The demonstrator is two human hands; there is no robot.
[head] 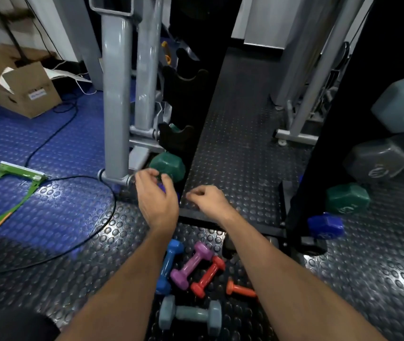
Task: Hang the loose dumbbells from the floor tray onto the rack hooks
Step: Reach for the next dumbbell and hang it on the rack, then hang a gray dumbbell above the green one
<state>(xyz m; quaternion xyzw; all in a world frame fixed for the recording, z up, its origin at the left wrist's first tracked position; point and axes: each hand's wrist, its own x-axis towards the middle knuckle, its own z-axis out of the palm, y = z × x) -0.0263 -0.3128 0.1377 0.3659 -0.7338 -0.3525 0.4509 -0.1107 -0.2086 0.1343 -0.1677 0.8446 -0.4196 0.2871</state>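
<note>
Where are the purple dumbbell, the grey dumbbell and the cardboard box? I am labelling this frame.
purple dumbbell [192, 265]: head view, on its handle.
grey dumbbell [191, 313]: head view, on its handle between the two heads.
cardboard box [23, 94]: head view, on its front side wall.

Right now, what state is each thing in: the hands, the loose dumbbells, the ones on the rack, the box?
left hand: fingers curled round a small blue-purple thing, mostly hidden
right hand: loosely curled, holds nothing
blue dumbbell: lying loose
purple dumbbell: lying loose
red dumbbell: lying loose
orange dumbbell: lying loose, partly hidden
grey dumbbell: lying loose
green dumbbell: on rack
cardboard box: flaps open
</note>
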